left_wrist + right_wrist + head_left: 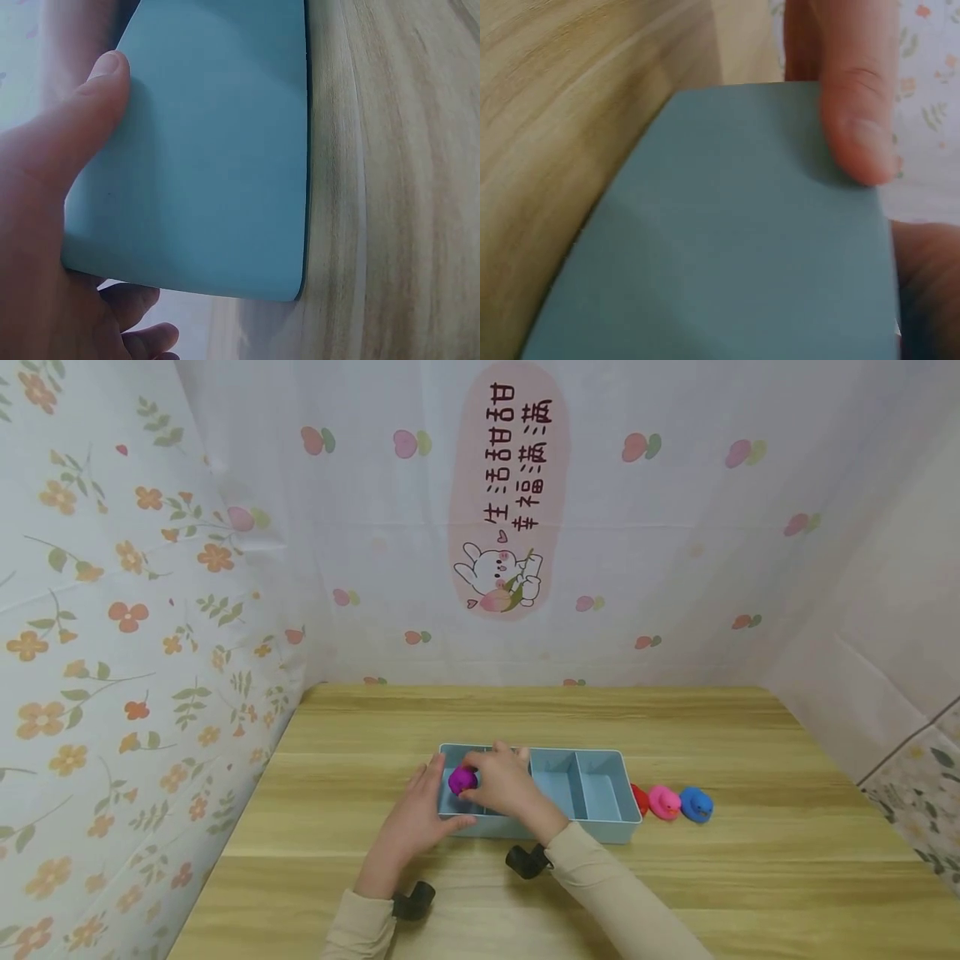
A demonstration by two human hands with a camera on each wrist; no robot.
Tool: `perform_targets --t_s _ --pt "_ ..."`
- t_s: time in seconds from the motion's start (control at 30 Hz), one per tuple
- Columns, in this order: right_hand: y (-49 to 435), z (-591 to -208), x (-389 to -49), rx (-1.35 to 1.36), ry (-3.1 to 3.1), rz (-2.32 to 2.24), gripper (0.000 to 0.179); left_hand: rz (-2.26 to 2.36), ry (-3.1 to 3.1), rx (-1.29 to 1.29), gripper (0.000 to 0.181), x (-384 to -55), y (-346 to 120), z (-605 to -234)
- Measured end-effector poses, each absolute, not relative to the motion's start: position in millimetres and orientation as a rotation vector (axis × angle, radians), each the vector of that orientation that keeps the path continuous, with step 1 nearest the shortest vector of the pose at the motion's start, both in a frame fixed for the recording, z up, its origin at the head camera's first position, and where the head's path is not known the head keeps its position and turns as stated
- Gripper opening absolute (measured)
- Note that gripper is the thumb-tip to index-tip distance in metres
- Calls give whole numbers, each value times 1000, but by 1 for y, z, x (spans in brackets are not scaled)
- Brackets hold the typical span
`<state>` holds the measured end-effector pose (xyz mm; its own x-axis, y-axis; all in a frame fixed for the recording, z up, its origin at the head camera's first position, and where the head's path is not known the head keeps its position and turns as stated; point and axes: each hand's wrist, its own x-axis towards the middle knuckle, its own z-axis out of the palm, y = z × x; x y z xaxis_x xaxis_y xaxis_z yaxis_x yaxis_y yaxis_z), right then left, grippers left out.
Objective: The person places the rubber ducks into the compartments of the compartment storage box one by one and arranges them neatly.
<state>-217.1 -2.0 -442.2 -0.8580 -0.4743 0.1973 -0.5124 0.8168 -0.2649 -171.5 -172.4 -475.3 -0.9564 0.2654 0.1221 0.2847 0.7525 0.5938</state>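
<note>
A pale blue box with several compartments in a row stands on the table. My left hand grips its left front corner, thumb on the front wall and fingers along the end, as the left wrist view also shows. Over the leftmost compartment, my right hand pinches a small round purple toy, whose shape is partly covered by the fingers. In the right wrist view, the box's front wall fills the middle, with the left thumb pressed on it.
Right of the box sit a red toy, partly hidden by the box, a pink rubber duck and a blue rubber duck. The wooden table meets patterned cloth at the back and sides.
</note>
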Motion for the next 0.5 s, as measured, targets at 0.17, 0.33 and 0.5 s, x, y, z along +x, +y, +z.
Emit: perform_targets --t_s 0.17,0.33,0.5 --pt "-11 -450 -219 728 -2919 404 34 -1000 -2915 -461 107 -171 -173 -476" --pt "-19 -453 -218 708 -2924 390 35 -1003 -2905 -448 105 -170 -174 -472" --pt "-22 -454 -217 651 -2951 360 33 -1021 -2929 -458 105 -169 -174 -472"
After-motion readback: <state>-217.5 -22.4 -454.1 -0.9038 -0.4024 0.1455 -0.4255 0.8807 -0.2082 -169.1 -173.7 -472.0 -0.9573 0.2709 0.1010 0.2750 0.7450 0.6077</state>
